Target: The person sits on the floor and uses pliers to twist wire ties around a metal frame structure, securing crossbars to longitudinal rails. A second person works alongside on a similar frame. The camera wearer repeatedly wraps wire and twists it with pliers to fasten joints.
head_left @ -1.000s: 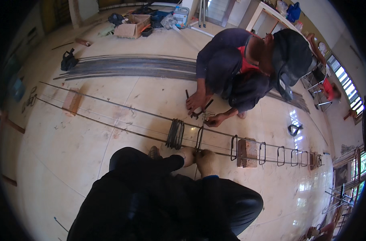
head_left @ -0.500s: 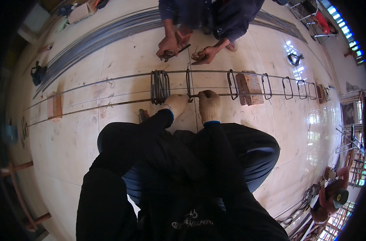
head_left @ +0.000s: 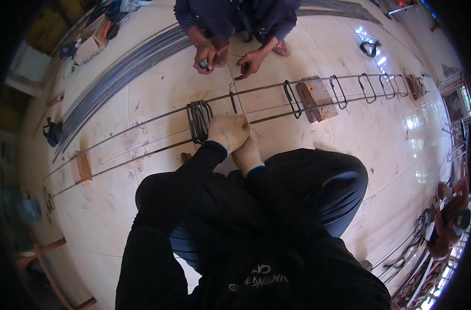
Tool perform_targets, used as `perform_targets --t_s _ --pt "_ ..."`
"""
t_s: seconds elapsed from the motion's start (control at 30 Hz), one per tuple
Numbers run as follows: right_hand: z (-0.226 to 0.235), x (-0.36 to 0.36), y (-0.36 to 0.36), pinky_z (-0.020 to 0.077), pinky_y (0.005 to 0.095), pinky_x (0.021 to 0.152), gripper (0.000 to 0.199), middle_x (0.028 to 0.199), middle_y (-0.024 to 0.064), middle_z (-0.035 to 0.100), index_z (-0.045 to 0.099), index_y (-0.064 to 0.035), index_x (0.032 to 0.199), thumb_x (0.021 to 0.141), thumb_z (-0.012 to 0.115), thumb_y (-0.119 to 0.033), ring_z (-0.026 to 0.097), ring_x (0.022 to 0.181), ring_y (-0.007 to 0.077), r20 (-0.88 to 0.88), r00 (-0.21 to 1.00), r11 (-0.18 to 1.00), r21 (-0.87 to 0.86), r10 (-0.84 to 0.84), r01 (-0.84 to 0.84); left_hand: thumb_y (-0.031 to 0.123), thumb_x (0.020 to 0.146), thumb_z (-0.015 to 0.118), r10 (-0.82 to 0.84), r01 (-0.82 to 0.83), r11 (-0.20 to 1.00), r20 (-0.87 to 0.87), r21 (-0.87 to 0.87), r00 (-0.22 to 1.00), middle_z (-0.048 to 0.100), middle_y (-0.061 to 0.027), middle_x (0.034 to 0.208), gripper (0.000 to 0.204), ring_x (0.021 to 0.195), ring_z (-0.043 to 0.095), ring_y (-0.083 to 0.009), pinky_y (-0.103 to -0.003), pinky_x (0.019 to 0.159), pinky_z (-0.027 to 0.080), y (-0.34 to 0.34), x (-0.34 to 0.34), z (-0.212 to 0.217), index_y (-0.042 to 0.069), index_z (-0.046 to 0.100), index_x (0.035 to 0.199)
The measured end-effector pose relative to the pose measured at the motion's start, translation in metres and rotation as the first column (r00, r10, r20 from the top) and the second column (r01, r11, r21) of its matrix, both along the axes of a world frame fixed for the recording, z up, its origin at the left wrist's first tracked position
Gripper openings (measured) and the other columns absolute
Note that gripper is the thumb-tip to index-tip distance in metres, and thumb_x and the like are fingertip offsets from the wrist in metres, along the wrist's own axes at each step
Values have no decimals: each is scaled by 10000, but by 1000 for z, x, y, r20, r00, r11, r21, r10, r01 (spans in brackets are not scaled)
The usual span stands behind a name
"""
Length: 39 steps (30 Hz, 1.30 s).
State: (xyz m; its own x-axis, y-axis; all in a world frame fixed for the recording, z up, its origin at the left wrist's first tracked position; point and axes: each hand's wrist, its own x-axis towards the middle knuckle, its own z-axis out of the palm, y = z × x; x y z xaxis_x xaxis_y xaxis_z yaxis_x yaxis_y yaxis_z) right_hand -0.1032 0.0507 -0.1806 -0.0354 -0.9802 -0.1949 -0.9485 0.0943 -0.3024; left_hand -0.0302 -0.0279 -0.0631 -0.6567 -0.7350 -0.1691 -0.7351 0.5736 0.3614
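Both gloved hands, left grip [head_left: 228, 132] over right grip [head_left: 247, 153], close on the long steel reinforcing rod [head_left: 142, 154], just beside bundled dark wire stirrups [head_left: 199, 121].

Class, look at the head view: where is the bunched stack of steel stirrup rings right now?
The bunched stirrups hang on the long rebars left of centre, just left of the person's gloved left hand and well left of the wooden block.
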Motion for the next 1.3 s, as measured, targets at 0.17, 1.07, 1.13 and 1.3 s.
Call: perform_targets --t_s 0.17,1.07,1.13,1.3 --pt "35 -22 18 574 495 921 260 1171 185 746 768 -78 1103 966 637 -256 710 1099 377 310 909 952 -31 -280 303 502 1047 528 402 -347 860 -76 375 912 755 -212 1059 547 1027 724 -352 -503 873 558 14 34 -28 9 707 1200" --pt "65 -22 26 593 494 891 271 1021 227 751 758 -15 1044 878 741 -228 728 1022 412 617 611 825 117 -497 552 341 1074 602 560 -261 744 -361 615 746 670 -69 839 402 715 638 -178 -289 626 526 4 32 -38 -40 730 1068" --pt "118 -36 33 588 491 901 308 1054 243 744 746 2 1091 888 736 -229 724 1036 415 581 648 854 179 -493 489 395 1089 552 183 -44 930 -358 364 915 717 -82 1038 433 943 674 -238 -386 808 554 -8 44 -47 8 745 1102" --pt "219 -97 110 594 435 905 286 1123 220 734 710 19 1213 963 669 -113 742 1004 345 854 461 651 -211 -240 729 441 1061 534 -654 835 441 518 -330 550 687 -88 1256 454 1193 608 -284 -462 987 489 29 28 -44 61 669 1270"
